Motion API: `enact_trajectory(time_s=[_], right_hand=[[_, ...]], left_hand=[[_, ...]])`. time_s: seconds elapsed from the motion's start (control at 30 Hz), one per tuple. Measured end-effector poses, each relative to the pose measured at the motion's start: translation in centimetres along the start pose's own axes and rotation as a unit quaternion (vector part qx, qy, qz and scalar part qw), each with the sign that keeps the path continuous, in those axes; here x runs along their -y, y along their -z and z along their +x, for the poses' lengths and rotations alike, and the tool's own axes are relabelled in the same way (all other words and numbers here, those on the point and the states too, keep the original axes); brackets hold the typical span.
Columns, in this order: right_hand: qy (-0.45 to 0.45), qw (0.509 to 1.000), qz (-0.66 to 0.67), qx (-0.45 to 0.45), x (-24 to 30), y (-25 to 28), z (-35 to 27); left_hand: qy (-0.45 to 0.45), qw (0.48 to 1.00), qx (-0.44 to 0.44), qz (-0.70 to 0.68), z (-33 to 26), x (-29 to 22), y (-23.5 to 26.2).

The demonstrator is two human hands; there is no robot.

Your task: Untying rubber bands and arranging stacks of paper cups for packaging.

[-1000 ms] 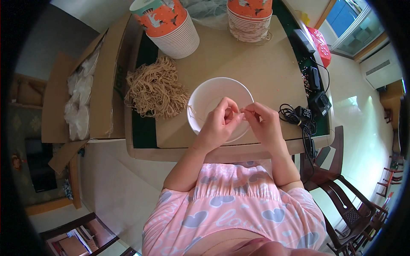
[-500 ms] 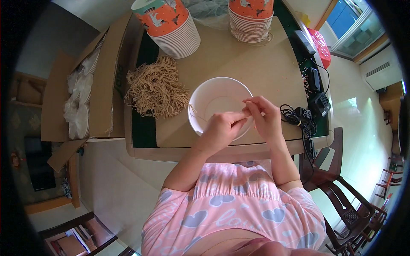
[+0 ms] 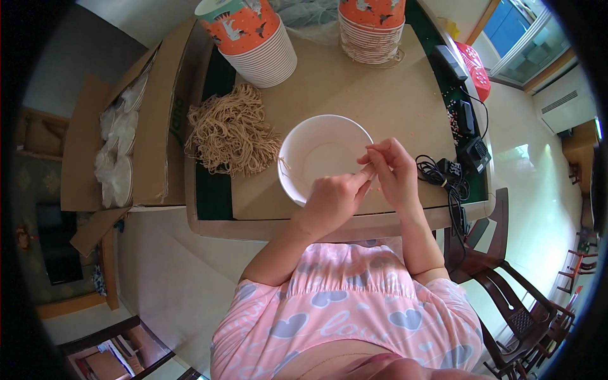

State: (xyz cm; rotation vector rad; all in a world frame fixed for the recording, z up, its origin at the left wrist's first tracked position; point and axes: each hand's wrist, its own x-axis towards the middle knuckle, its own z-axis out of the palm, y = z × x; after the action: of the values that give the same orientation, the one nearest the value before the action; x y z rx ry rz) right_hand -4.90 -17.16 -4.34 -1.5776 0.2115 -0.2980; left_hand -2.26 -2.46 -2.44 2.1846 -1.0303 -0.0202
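A white paper bucket (image 3: pixel 304 152) stands at the table's near edge with its open mouth toward me. On its left rim shows a bit of tan string (image 3: pixel 283 163). My left hand (image 3: pixel 334 197) is over the near right rim, its fingers closed and pointing to the right. Against its fingertips, my right hand (image 3: pixel 391 170) is closed in a pinch beside the bucket's right side. What lies between the fingertips is too small to make out. Left of the bucket lies a loose heap of tan strings (image 3: pixel 233 130).
Stacked orange patterned buckets (image 3: pixel 256 47) stand at the far left, with another stack (image 3: pixel 372 31) farther right. An open cardboard box (image 3: pixel 161 126) holding white plastic-wrapped items adjoins the table's left side. Black cables (image 3: pixel 443 180) and adapters line the right edge, near a wooden chair (image 3: pixel 506 291).
My left hand has moved slightly right and down, and its fingers have shifted against the right hand's fingertips. The bucket has barely shifted left.
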Motion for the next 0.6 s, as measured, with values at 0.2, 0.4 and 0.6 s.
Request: enact_trajectory(time_s=[0.2,0.4,0.6], right_hand=[[0.07,0.987,-0.144,0.028,0.8,0.4,0.3],[0.064,0.979,-0.186,0.047,1.2,0.5,0.6],[0.076,0.989,-0.125,0.005,0.0,-0.1,0.0]], left_hand=[[0.033,0.998,0.041,0.046,-0.1,0.2,0.3],[0.048,0.995,0.064,0.056,0.5,0.3,0.8],[0.109,0.966,-0.014,-0.235,0.7,0.9,1.0]])
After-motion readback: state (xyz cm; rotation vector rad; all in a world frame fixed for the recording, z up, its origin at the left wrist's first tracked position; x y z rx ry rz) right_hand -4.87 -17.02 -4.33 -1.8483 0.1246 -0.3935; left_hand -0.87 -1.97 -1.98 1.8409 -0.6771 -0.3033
